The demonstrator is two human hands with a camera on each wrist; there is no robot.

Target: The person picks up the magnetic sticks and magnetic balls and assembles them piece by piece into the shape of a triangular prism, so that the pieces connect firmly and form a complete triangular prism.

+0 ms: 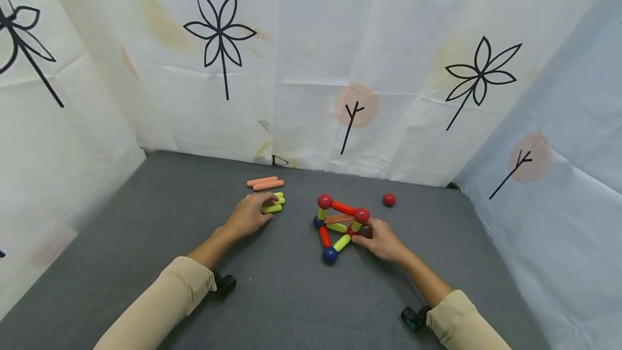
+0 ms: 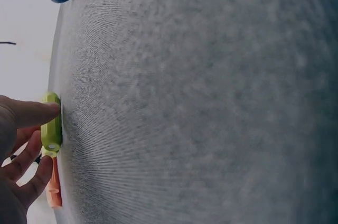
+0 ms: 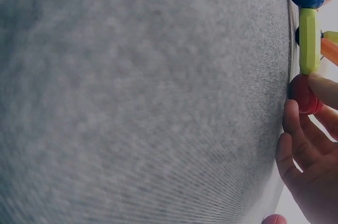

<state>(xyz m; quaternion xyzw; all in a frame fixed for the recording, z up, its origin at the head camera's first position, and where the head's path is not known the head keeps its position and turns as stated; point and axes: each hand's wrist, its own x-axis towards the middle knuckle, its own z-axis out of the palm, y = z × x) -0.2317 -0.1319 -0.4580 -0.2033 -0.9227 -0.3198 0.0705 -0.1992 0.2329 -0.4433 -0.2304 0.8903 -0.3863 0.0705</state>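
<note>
A frame of magnetic rods and balls stands on the grey table, with two blue balls (image 1: 330, 255) and one red ball (image 3: 303, 94) at its base corners. Two more red balls (image 1: 325, 202) sit on short green uprights, joined by a red rod (image 1: 343, 208); an orange rod (image 1: 339, 219) slants beneath it. My right hand (image 1: 384, 240) grips the base's red ball with thumb and fingers. To the left, my left hand (image 1: 249, 215) pinches the nearest green rod (image 2: 52, 129), its thumb on the rod's side. Other loose green rods (image 1: 279, 195) lie beside it, partly hidden by the fingers.
Two orange rods (image 1: 268, 184) lie side by side beyond the left hand. A loose red ball (image 1: 389, 200) rests behind and to the right of the frame. White printed cloth (image 1: 311, 123) encloses the table's back and sides.
</note>
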